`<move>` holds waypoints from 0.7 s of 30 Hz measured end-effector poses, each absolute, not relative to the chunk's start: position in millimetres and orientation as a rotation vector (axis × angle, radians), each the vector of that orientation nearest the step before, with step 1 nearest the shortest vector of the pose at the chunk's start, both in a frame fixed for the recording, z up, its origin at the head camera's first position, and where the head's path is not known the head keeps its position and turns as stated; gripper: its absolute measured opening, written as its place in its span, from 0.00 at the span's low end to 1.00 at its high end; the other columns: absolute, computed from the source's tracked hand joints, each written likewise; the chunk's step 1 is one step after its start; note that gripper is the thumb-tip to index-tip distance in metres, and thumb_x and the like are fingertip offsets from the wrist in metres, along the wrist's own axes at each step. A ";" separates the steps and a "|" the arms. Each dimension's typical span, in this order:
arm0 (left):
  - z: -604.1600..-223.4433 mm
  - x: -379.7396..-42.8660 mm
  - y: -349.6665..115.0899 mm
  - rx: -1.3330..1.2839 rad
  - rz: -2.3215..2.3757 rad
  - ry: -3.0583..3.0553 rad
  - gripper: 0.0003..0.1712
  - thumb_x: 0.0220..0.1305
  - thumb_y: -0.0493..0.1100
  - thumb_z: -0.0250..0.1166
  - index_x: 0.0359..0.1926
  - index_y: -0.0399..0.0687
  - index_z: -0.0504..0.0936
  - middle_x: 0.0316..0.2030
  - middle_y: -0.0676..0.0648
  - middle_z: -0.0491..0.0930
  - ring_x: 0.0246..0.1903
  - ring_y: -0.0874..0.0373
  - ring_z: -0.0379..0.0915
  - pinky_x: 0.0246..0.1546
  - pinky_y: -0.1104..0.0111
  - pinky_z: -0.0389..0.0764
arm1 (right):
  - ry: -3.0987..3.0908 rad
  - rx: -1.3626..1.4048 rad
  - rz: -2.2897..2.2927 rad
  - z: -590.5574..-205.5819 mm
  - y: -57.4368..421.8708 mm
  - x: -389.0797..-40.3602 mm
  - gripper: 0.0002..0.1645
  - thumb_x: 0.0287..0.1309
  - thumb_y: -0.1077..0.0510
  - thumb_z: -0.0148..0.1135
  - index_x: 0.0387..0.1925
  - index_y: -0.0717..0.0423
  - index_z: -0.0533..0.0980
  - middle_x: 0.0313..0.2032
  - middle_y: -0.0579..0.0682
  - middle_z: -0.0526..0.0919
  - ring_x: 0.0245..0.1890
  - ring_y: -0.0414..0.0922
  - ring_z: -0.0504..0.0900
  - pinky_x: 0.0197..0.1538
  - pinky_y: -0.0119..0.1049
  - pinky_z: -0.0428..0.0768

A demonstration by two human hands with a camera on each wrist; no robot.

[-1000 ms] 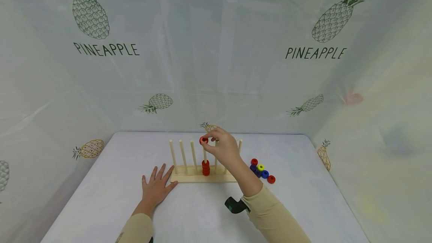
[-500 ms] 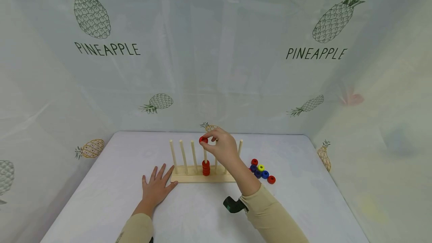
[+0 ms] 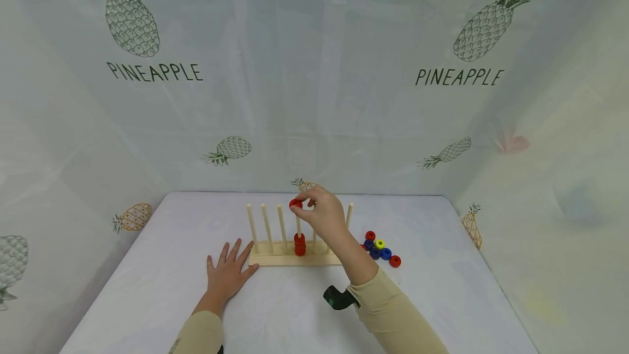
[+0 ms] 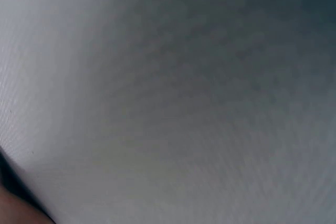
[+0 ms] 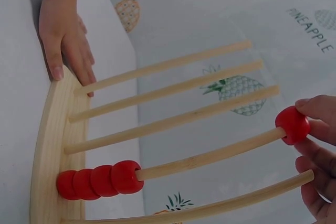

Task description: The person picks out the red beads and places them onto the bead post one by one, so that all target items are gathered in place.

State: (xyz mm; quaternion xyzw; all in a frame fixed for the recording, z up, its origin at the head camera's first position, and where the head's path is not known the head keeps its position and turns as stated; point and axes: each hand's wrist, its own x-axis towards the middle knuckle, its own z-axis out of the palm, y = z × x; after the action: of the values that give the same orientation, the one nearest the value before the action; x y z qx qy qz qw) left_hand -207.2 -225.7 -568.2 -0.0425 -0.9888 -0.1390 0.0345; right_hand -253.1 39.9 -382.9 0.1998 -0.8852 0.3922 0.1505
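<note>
My right hand [image 3: 325,213] pinches a red bead [image 5: 292,124] between thumb and fingers at the top of an upright wooden peg [image 5: 210,154]. In the right wrist view the peg's tip meets the bead's hole. Several red beads [image 5: 100,180] sit stacked at the foot of that same peg. The pegs rise from a long wooden base [image 3: 275,260]. With fingers spread, my left hand [image 3: 228,275] lies on the table, its fingertips touching the base's left end. The left wrist view holds mostly a blurred pale surface.
Loose beads lie right of the base: a yellow bead [image 3: 379,244], a blue bead [image 3: 386,254], a red bead [image 3: 395,261] and several others. Bare pegs [image 3: 267,228] stand left of the stack. A pineapple-printed curtain [image 3: 314,97] hangs behind the white table [image 3: 162,299].
The red bead in my right hand has tilted slightly at the peg's top, and my right forearm has shifted a little left. My left hand has stayed in place.
</note>
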 end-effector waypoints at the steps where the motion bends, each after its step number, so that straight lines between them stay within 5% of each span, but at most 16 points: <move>1: -567.7 -206.9 -225.5 -0.131 -0.426 -3.041 0.41 0.66 0.69 0.53 0.74 0.56 0.61 0.74 0.40 0.53 0.71 0.35 0.43 0.60 0.28 0.38 | -2.547 0.571 1.128 -383.1 39.9 -253.3 0.11 0.52 0.51 0.74 0.37 0.50 0.86 0.40 0.42 0.83 0.35 0.45 0.81 0.34 0.34 0.76; 21: -570.2 -208.1 -226.7 -0.141 -0.427 -3.045 0.42 0.66 0.70 0.52 0.74 0.57 0.60 0.74 0.40 0.52 0.71 0.35 0.43 0.59 0.28 0.37 | -2.628 0.526 1.057 -381.9 40.2 -253.3 0.13 0.49 0.49 0.76 0.34 0.51 0.85 0.38 0.42 0.83 0.34 0.42 0.79 0.35 0.33 0.75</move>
State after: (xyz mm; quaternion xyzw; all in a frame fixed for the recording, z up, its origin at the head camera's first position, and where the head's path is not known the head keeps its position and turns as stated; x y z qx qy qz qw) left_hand -208.1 -226.7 -570.2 -0.0457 -0.9888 -0.1387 0.0319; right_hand -253.3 40.2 -381.9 0.1811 -0.9044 0.3638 0.1299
